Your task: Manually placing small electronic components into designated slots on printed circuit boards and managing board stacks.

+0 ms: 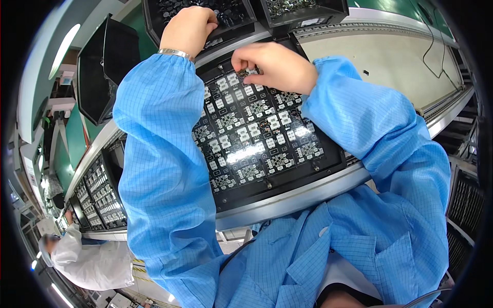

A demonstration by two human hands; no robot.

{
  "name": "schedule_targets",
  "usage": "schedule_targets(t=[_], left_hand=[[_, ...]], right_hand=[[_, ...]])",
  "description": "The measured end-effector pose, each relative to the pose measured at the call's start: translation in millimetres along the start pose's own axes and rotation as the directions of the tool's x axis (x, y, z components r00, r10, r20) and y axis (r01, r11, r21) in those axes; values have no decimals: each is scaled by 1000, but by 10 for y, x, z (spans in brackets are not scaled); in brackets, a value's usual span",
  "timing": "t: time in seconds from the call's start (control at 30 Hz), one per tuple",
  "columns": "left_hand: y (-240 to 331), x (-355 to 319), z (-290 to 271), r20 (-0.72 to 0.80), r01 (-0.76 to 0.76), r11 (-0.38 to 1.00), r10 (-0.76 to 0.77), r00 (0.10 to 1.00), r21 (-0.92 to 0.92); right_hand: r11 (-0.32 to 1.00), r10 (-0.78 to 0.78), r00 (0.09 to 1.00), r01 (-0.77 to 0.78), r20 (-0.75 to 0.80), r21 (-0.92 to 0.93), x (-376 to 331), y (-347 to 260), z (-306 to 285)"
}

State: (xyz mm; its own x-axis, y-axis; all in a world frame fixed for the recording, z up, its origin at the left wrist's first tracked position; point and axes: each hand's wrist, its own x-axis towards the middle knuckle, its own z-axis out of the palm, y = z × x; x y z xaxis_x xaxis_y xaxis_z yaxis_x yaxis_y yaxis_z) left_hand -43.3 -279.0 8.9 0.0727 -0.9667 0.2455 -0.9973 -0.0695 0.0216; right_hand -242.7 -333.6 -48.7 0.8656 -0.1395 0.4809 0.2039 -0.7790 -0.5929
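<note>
My left hand (187,30) is at the near edge of a black bin (149,23) holding many small dark parts (231,14). Its fingers curl down and look closed; what they hold, if anything, is hidden. Over the upper part of a dark circuit board panel (246,141), my right hand (280,66) has thumb and forefinger bent around a small round coil-like part (242,74) at the board's surface. A similar round part (264,124) sits lower on the panel. White pads and repeated circuit patterns cover the panel, which lies in a black frame (280,180).
Beside the first bin stands another black bin (303,20) with small shiny parts. An empty-looking black box (115,66) is tilted at the left. Metal conveyor rails (292,197) border the frame. More panels (100,192) lie at left, near a person in white (95,259).
</note>
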Motion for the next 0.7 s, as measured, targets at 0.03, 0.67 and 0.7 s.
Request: schedule_targets(t=[0.03,0.67,0.7], left_hand=[[-24,31,22,-2,15,998,-15,1000,-59],[7,41,-45,112,200,968,-185,976,-148],[13,22,-71,114,202,969,-187,976,-144]], right_hand=[[998,26,1000,-25,-13,62,-4,-22,-90],[965,135,987,-110,92,-239,174,702,-1165],[905,331,941,-295,74,-308,218,564,-1172]])
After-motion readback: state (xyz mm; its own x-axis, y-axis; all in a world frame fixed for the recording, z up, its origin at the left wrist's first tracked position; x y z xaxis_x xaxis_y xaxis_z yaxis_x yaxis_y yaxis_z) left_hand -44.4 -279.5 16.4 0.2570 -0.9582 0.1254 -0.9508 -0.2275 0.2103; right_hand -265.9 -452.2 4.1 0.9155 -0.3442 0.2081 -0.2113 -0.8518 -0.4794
